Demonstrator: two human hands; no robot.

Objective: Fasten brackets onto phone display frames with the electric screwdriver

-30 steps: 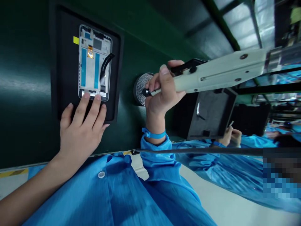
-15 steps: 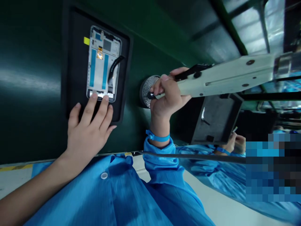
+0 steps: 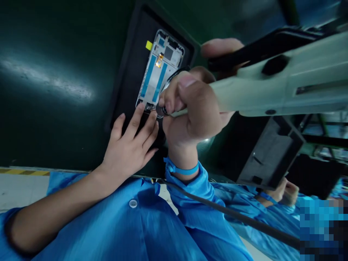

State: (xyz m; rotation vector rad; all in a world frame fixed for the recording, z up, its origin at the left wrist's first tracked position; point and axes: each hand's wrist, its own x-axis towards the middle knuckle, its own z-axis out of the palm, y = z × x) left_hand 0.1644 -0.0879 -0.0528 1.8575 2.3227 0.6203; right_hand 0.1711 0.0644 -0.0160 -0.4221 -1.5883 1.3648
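A phone mid-frame (image 3: 150,81), with blue adhesive strips, an orange flex piece and a yellow tab (image 3: 149,45), lies face down in a black tray (image 3: 125,79). My left hand (image 3: 126,152) is spread open, its fingertips resting on the frame's bottom end. My right hand (image 3: 197,105) is wrapped around a pale electric screwdriver (image 3: 261,85) with a black lever. The screwdriver's dark tip end (image 3: 161,111) is at the bottom right of the phone, close to my left fingertips. My right hand covers the phone's lower right side, and the exact contact of the bit cannot be made out.
A grey-lined box (image 3: 268,156) stands on the dark green bench (image 3: 54,119) to the right. Beyond it are a co-worker's hands (image 3: 284,192) and blue sleeve. A dark cable (image 3: 231,214) runs across in front of my right sleeve.
My right hand has brought the screwdriver left from the round screw dish to the phone's bottom end. The dish is now hidden. The view has shifted; my left hand stays on the phone.
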